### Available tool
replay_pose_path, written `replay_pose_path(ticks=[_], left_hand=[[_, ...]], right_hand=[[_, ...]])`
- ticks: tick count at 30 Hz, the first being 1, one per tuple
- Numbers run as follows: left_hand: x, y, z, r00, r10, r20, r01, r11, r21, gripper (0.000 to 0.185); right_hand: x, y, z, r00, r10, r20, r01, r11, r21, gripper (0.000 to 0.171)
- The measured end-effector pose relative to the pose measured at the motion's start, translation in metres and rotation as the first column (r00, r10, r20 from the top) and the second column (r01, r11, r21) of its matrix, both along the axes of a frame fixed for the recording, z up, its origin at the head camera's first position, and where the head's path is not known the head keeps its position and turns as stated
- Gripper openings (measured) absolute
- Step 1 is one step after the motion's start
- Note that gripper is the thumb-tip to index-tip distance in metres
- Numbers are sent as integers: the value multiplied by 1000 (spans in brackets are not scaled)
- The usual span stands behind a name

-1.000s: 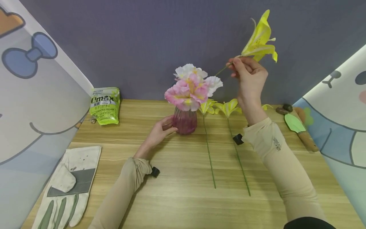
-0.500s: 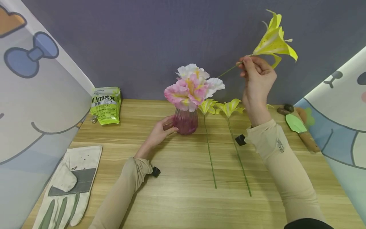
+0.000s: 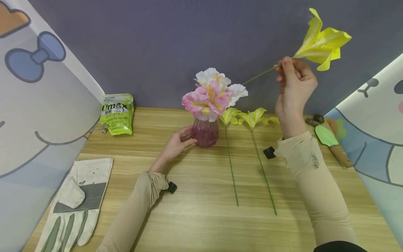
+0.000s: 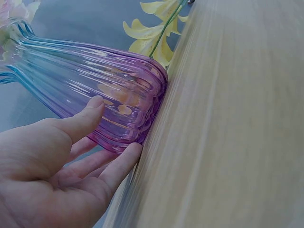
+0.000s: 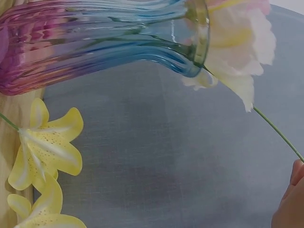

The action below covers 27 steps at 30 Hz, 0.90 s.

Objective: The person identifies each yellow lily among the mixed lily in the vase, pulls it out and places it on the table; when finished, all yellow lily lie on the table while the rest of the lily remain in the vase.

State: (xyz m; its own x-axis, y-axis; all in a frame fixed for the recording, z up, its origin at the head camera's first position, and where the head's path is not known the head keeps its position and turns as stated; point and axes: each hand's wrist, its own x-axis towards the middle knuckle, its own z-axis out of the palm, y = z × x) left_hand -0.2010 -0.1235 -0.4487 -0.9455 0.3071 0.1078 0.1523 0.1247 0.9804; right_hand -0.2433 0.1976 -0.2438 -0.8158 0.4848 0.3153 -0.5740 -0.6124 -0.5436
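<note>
My left hand [image 3: 177,144] holds the lower part of a ribbed glass vase [image 3: 205,133], thumb on its near side; in the left wrist view the vase [image 4: 109,90] shades from blue to purple and stands on the table. Pink and white ruffled flowers [image 3: 209,96] fill its mouth. Up at the right, my right hand [image 3: 296,84] pinches the stem of a yellow lily [image 3: 321,43] just below the bloom. This stem [image 5: 278,128] slants down behind the petals toward the vase mouth, where its end is hard to make out. More yellow lilies [image 3: 253,119] lie right of the vase.
A green fertilizer bag [image 3: 117,114] stands at the back left. A work glove [image 3: 78,196] lies at the front left of the wooden table [image 3: 195,217]. On the right edge rests a green-bladed hand trowel [image 3: 327,136]. A grey wall [image 3: 157,52] rises behind.
My right hand has moved to the right with the lily, whose bloom tilts further over to the right and shows more stem. The left hand and vase have stayed in place.
</note>
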Motion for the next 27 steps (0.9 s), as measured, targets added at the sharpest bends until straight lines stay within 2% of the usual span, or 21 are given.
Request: replay_pose_path(ticks=[12, 19, 27], left_hand=[[1, 1, 0, 1000, -2, -6, 2, 1000, -5, 63], [2, -5, 0, 1000, -5, 27, 4, 1000, 27, 63], [0, -5, 0, 1000, -1, -6, 2, 1000, 20, 62]], right_hand=[[4, 27, 5, 998, -68, 16, 69, 997, -33, 12], [6, 46, 9, 996, -88, 33, 90, 993, -76, 12], [8, 76, 19, 991, -120, 64, 127, 983, -131, 12]])
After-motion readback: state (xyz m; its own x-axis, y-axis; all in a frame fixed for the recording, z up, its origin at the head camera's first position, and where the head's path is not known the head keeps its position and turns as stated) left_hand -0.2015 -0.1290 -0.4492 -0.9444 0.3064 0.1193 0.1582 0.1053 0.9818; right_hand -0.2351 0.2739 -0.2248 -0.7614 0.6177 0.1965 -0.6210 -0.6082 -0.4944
